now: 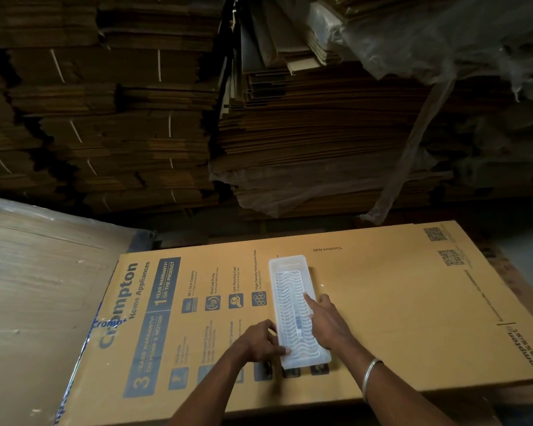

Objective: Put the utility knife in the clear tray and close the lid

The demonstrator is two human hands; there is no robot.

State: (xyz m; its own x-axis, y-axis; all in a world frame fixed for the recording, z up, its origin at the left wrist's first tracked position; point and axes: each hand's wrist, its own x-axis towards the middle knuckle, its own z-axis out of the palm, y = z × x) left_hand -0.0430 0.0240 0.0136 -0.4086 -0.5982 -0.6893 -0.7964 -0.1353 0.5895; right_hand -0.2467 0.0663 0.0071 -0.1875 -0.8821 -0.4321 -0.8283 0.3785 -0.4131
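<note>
Wrapped cardboard stack (37,272) at 9 o'clock, plastic film over it. Flat printed carton (382,302) serves as the bench, blue panels toward its left half. Left hand (260,341) at the tray's near-left edge, fingers (285,351) curled and pinching the rim. Clear tray (296,309) lies lengthwise at centre, lid down over it, ribbed pattern showing through. A small dark shape shows inside through the lid; whether it is the knife, cannot tell. Right hand (328,322) rests on the lid's right side, index finger stretched toward 11 o'clock, pressing flat, gripping nothing. Bangle (370,376) on right wrist. Cardboard piles (320,133) fill 12 o'clock.
</note>
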